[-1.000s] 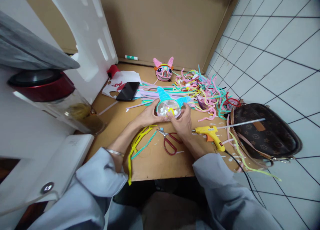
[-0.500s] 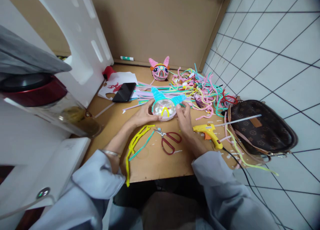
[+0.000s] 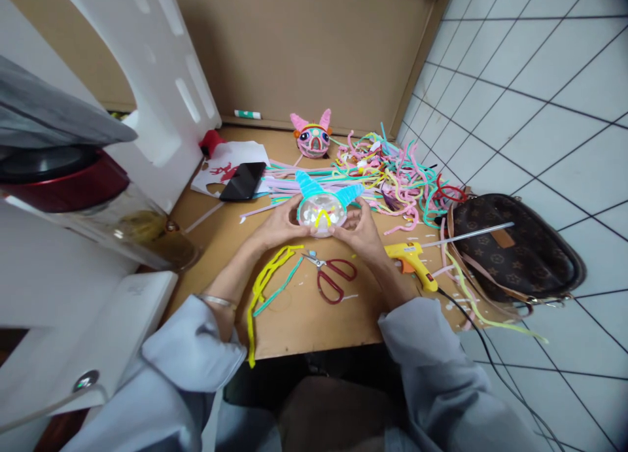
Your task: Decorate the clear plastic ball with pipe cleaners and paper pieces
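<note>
Between my two hands is a clear plastic ball [image 3: 322, 211] with two blue pipe-cleaner ears and a bent yellow piece on its front. My left hand [image 3: 280, 224] is closed around its left side, thumb at the lower front. From the right, my right hand [image 3: 362, 228] grips it, thumb near the yellow piece. Just below lie red-handled scissors [image 3: 333, 275], partly spread. Yellow pipe cleaners [image 3: 265, 282] and a teal pipe cleaner [image 3: 280, 287] rest to their left. A yellow glue gun [image 3: 415, 265] with a clear glue stick lies beside my right forearm.
A finished-looking pink-eared ball figure [image 3: 313, 139] stands at the back beside a heap of coloured pipe cleaners [image 3: 392, 171]. A black phone [image 3: 243, 181] lies on paper at left. A brown patterned bag [image 3: 515, 249] sits at right, a glass jar [image 3: 147, 223] at left.
My right hand has shifted from the right ear's base to the ball's lower right side, its thumb now at the front. The yellow piece looks more pointed. My left hand keeps its hold.
</note>
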Demonstrator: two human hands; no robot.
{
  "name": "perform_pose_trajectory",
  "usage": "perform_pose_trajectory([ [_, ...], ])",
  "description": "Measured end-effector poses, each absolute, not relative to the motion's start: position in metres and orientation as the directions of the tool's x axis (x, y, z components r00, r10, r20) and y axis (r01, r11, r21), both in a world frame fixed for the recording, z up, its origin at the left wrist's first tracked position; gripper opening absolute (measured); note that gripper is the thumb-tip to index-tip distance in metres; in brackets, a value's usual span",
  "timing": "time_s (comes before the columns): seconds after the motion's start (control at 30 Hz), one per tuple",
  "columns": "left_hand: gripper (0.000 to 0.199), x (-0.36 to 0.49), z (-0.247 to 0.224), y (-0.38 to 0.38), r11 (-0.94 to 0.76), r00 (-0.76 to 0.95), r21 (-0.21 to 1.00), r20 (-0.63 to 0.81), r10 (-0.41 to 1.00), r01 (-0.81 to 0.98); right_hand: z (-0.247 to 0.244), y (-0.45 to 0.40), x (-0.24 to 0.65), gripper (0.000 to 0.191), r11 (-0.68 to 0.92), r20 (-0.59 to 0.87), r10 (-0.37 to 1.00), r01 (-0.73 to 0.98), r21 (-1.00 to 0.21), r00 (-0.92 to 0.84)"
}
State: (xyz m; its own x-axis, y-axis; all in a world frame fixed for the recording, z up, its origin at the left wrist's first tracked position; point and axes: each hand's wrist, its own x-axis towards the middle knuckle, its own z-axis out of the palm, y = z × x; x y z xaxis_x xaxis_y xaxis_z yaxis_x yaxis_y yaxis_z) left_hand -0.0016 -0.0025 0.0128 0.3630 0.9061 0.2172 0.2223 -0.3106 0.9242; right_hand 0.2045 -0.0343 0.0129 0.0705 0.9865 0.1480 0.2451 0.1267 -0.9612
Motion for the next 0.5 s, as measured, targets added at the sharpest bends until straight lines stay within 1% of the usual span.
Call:
perform_pose_trajectory([
  [0.13, 0.083, -0.0008, 0.0149, -0.0048, -0.298, 0.371, 0.938, 0.217, 0.903, 0.176, 0.0107, -0.0345, 0.203, 0.106, 0.116, 0.144, 0.985, 0.251, -0.961, 0.095],
  [0.37, 0.084, 0.0004, 0.0163, -0.0069, -0.28, 0.357, 0.947, 0.21, 0.91, 0.157, 0.0091, -0.0338, 0.2021, 0.109, 0.106, 0.137, 0.983, 0.229, -0.968, 0.122],
  [0.5, 0.087, 0.0018, 0.0144, -0.005, -0.275, 0.38, 0.955, 0.215, 0.9, 0.112, 0.0088, -0.0345, 0.2011, 0.108, 0.107, 0.141, 0.98, 0.227, -0.968, 0.139],
])
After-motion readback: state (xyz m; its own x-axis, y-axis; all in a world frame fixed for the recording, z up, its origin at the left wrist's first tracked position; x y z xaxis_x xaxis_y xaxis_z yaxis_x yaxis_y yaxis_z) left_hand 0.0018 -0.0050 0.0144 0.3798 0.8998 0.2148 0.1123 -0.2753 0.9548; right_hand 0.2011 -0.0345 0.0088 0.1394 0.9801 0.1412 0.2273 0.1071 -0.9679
